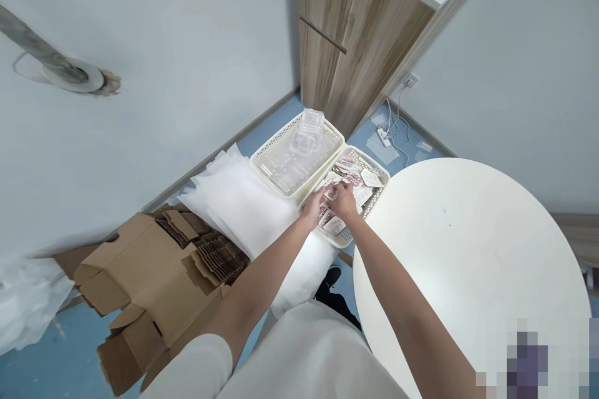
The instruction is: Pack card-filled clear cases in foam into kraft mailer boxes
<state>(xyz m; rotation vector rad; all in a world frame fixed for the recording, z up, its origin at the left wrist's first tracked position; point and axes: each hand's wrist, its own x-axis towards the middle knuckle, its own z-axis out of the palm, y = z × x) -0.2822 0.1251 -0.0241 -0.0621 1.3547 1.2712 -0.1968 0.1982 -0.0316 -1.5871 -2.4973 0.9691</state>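
Both of my hands are inside a white perforated basket (382, 181) that holds a heap of small printed cards (360, 179) with pink and red patterns. My left hand (314, 211) and my right hand (344, 201) are close together over the heap. Their fingers are closed around a small clear, shiny piece (332, 192) with pinkish colour; its exact kind is too small to tell. A whitish card (371, 178) lies near the basket's right side. Beside it, a second white basket (269, 144) contains clear plastic boxes (311, 124).
White foam sheets (234, 193) lie left of the baskets, near flattened brown cardboard boxes (154, 268). A round white table (468, 249) stands to the right. Behind are a wood-grain cabinet (346, 31) and a power strip (384, 137) with cables on the blue floor.
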